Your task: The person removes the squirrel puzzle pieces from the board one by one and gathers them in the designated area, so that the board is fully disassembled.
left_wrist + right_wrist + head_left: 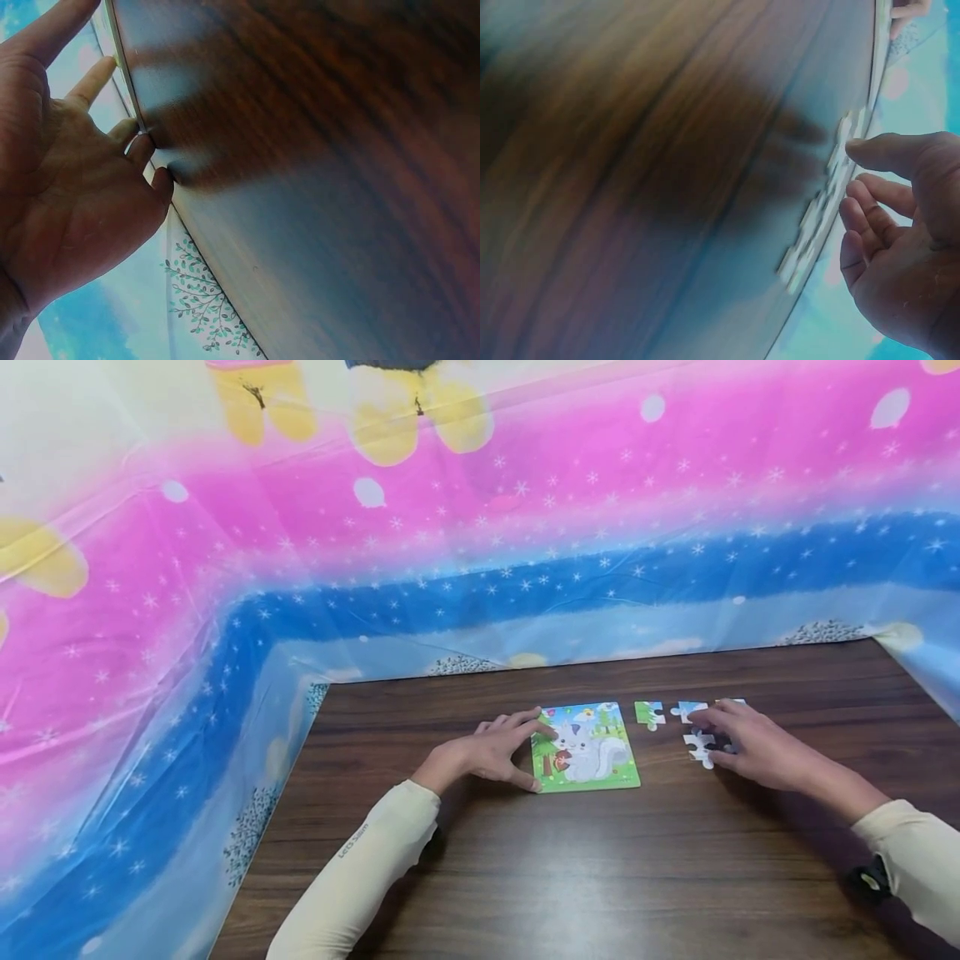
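Observation:
A squirrel picture puzzle (pixel 592 756) lies flat on the table. My left hand (pixel 498 747) is at its left side, fingers spread, index fingertip over the picture and thumb at the lower left corner. To the right are several loose jigsaw pieces: a green one (pixel 647 714), a blue one (pixel 686 710) and a whitish grey one (pixel 699 747). Over these pieces is my right hand (pixel 757 747), its thumb by the grey piece and its index fingertip by the blue one. In the right wrist view the thumb (pixel 889 154) meets the pieces' edge; the other fingers curl loosely. The hand partly covers more pieces.
The dark wood-grain table (pixel 555 877) reaches toward me, with a bright reflection in its middle. Behind it and along its left side hangs a pink and blue patterned cloth (pixel 450 543). A dark watch-like band (pixel 870 878) is by the right sleeve.

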### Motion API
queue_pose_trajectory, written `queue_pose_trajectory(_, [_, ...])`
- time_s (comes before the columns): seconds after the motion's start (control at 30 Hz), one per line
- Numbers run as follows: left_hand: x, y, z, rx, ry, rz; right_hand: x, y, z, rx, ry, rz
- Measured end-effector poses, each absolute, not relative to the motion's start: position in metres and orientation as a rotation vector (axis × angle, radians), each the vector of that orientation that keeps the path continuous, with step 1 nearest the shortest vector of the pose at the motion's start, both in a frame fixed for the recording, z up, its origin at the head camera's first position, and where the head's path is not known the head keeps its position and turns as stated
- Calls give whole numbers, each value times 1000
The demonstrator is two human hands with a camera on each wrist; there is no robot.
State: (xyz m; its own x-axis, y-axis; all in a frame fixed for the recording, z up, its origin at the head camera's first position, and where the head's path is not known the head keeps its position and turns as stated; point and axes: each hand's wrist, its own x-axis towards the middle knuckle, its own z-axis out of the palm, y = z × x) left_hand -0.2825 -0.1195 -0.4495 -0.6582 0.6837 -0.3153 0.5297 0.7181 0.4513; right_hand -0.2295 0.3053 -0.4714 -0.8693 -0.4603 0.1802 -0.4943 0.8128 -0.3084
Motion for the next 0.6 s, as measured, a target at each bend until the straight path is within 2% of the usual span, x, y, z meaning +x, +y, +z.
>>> queue_pose_trajectory(0.6, [-283, -120, -451, 886, 2499, 434, -242, 206, -471, 945, -2896, 635])
